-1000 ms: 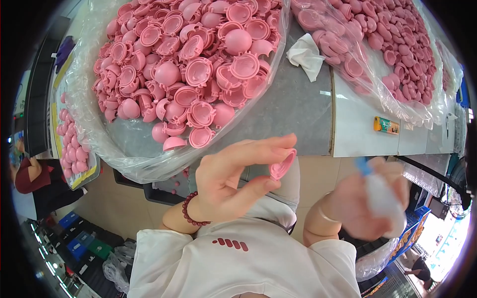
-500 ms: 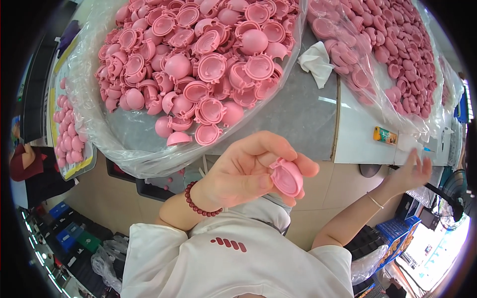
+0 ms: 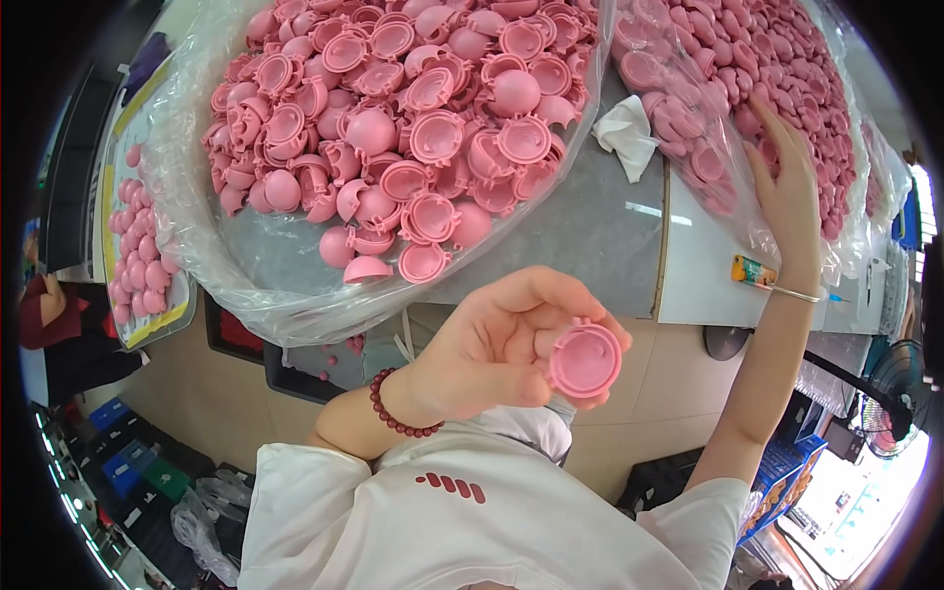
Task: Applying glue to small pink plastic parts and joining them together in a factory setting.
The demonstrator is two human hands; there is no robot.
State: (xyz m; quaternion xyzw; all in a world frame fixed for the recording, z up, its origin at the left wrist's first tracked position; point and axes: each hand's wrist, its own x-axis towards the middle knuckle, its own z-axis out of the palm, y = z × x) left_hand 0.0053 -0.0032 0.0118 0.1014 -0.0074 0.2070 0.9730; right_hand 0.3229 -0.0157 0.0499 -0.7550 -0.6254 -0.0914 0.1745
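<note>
My left hand (image 3: 492, 344), with a dark red bead bracelet at the wrist, pinches a round pink plastic half-shell (image 3: 587, 360) by its edge. The hollow side of the shell faces up, showing a raised rim and small tabs. My right hand (image 3: 787, 182) reaches over the heap of smaller pink pieces (image 3: 733, 44) at the far right. Its fingers are spread, with the tips at the pieces and nothing visibly held. A large heap of pink half-shells (image 3: 433, 138) lies in an open clear plastic bag (image 3: 285, 320) in front of me.
Between the bags on the grey table (image 3: 580, 236) lies a crumpled white tissue (image 3: 626, 136). A yellow-green tube (image 3: 752, 270) rests near the right forearm. At the left, a tray (image 3: 175, 320) holds pink domes. Dark bins (image 3: 305, 379) stand below the table edge; a black fan (image 3: 890, 393) is at right.
My right hand has moved from the table's right edge up to the far right heap. The half-shell in my left hand has turned so its hollow side faces up.
</note>
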